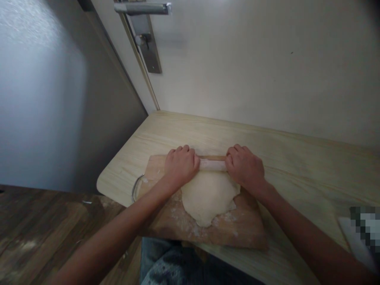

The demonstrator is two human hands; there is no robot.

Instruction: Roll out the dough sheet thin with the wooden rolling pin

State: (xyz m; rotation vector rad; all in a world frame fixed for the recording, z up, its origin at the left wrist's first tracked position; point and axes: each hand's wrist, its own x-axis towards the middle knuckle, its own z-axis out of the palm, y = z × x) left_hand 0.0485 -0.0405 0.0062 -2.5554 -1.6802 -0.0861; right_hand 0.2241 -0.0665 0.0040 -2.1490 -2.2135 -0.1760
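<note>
A pale rolling pin lies across the far edge of a flattened sheet of dough. My left hand is closed over the pin's left end, and my right hand grips its right end. Only the middle of the pin shows between my fists. Beneath the dough is a wooden cutting board, dusted with patches of flour. The dough has an uneven outline, with a pointed lobe toward me and a ragged right side.
The board rests on a light wooden table with a rounded left corner. A metal handle sticks out from the board's left side. Behind the table stands a white door with a lever handle. A pale flat item lies at the right.
</note>
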